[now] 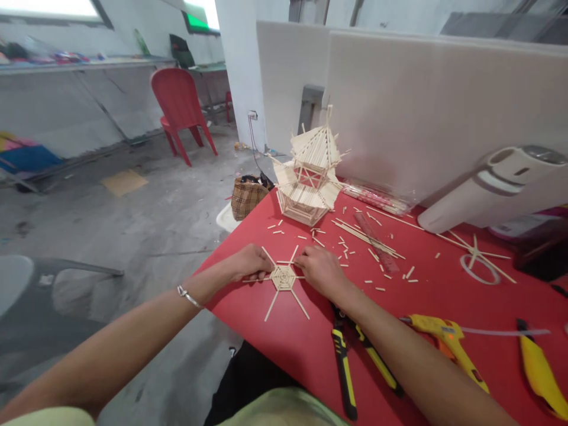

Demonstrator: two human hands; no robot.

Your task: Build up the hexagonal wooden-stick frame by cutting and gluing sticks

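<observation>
A flat hexagonal web of thin wooden sticks (283,278) lies on the red table, its long spokes reaching out on all sides. My left hand (252,263) is closed at its left edge, fingertips pinching around a spoke beside the hexagon. On the opposite side, my right hand (318,269) has its fingers pressed together at the upper right of the web. A short stick (284,262) runs along the hexagon's top edge towards those fingertips; their exact grip is partly hidden.
Behind stands a tiered stick pagoda (308,177). Pliers (344,367) lie under my right forearm, with a yellow glue gun (444,337) further right. Cut stick pieces, a clear red ruler (376,242) and a white tumbler (488,183) are on the red table (284,337).
</observation>
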